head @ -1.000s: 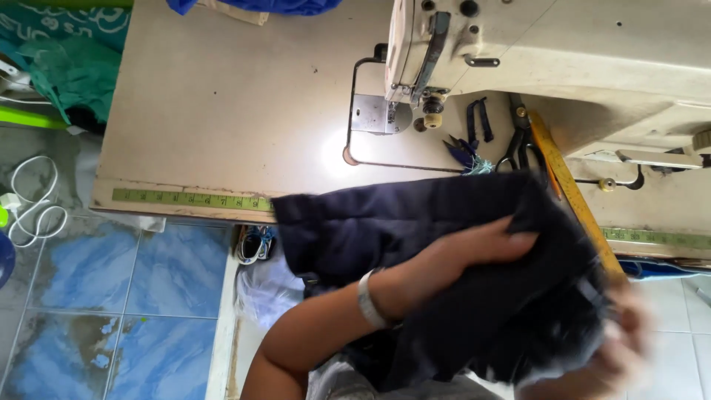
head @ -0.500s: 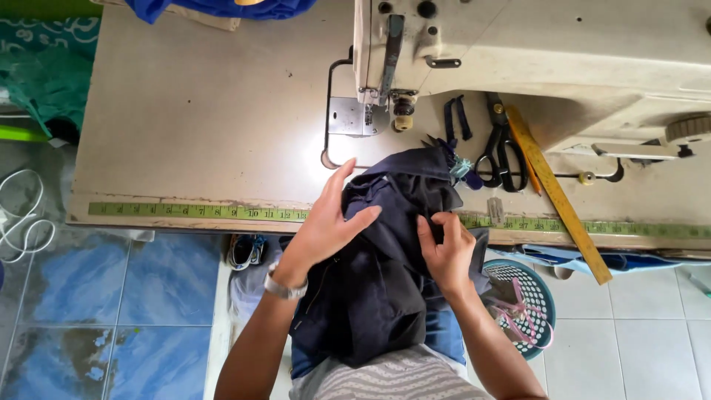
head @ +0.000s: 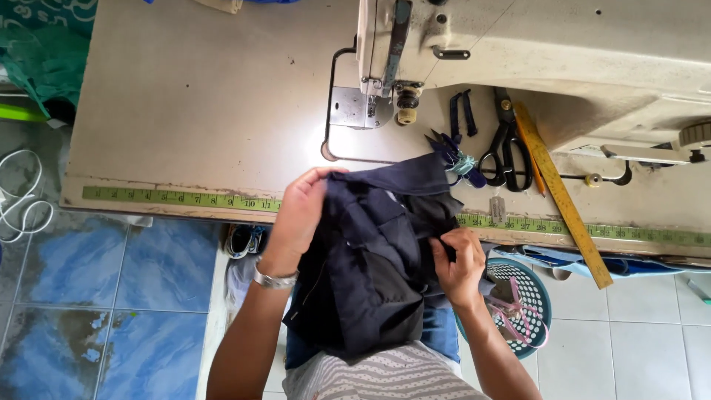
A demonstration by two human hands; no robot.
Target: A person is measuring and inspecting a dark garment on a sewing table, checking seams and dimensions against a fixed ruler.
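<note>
**Both hands grip dark navy cloth at the sewing table's edge**

While the left hand (head: 302,211) curls its fingers over the upper left fold of a dark navy garment (head: 378,259), the right hand (head: 461,263) pinches the same cloth at its right side, thumb and fingers closed tight on a seam. A silver wristwatch (head: 274,280) sits on the left wrist. The garment hangs bunched between the hands, its upper part lying over the front edge of the sewing table (head: 192,96) and the rest dropping onto the person's lap.

Just beyond the cloth, near its top right corner, lie small thread snips with a pale tassel (head: 459,161), then black scissors (head: 505,144) and a yellow wooden ruler (head: 563,194) slanting off the table's edge. A green measuring tape (head: 178,198) runs along the front edge. Above stands the cream sewing machine (head: 563,52), its needle and presser foot (head: 404,104) over a metal plate. Below right, a teal perforated basket (head: 522,296) sits on the tiled floor (head: 89,296), close to the right forearm. Far left, white cord (head: 22,200) lies coiled.
</note>
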